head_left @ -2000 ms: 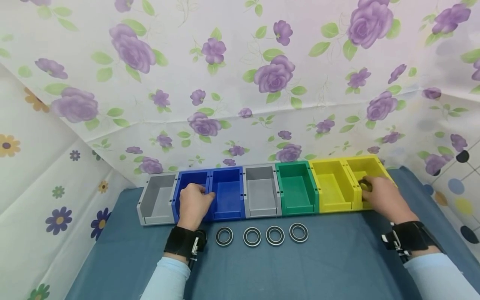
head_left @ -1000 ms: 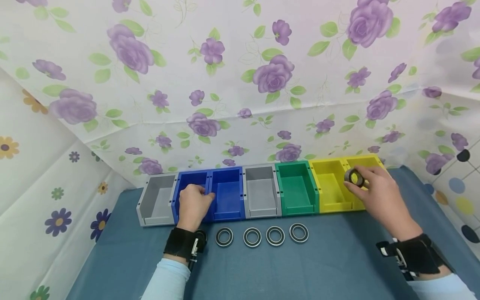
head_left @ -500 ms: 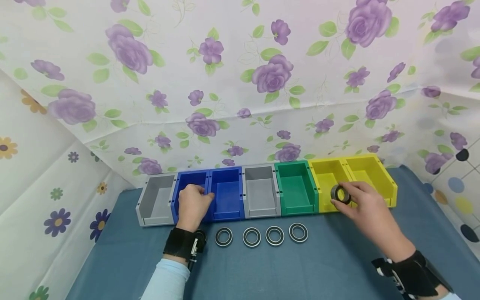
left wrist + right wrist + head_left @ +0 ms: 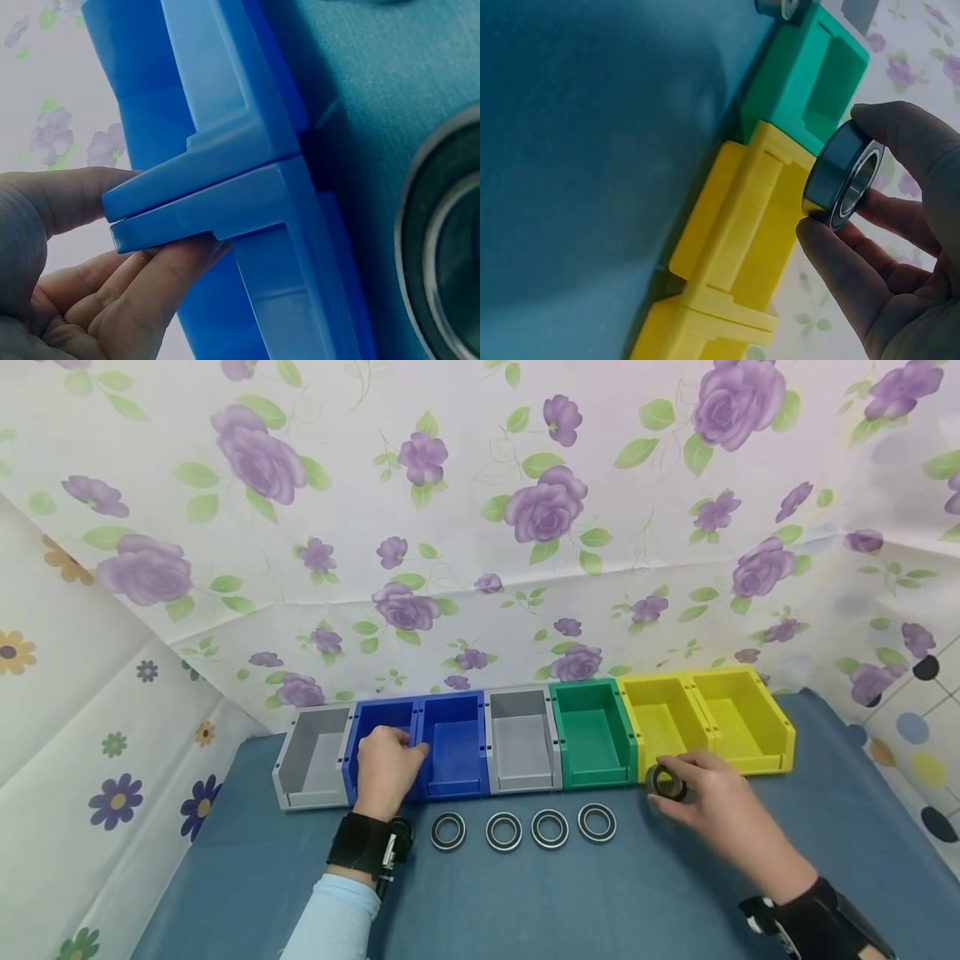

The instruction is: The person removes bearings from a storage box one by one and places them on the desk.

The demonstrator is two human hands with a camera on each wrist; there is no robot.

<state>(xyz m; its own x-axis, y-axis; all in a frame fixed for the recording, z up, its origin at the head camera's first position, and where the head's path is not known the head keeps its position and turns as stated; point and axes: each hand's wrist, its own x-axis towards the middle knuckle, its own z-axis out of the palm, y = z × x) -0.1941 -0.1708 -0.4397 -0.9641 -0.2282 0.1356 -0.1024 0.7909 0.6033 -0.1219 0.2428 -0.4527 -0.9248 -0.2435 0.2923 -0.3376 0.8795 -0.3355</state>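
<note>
My left hand [image 4: 386, 768] pinches the adjoining side walls of the left blue bin [image 4: 372, 718] and the right blue bin [image 4: 453, 768]. In the left wrist view, the thumb lies on one side of the paired walls [image 4: 202, 187] and the fingers on the other. My right hand [image 4: 716, 797] holds a ball bearing [image 4: 832, 165] between thumb and fingertips, tilted on edge. In the head view this bearing hangs by the front of the left yellow bin [image 4: 660, 735]. Several bearings lie flat in a row on the blue cloth, among them a leftmost bearing [image 4: 448, 848] and a rightmost bearing [image 4: 597, 840].
The bins stand side by side along the back: a left grey bin [image 4: 318, 768], a middle grey bin [image 4: 519, 752], a green bin [image 4: 596, 739] and a right yellow bin [image 4: 738, 727] besides those named. A flowered sheet [image 4: 450, 543] hangs behind them. Blue cloth [image 4: 570, 910] covers the table.
My right hand has lifted the bearing out of the right yellow bin and brought it left and toward me, to the left yellow bin's front edge. The left hand has kept its place.
</note>
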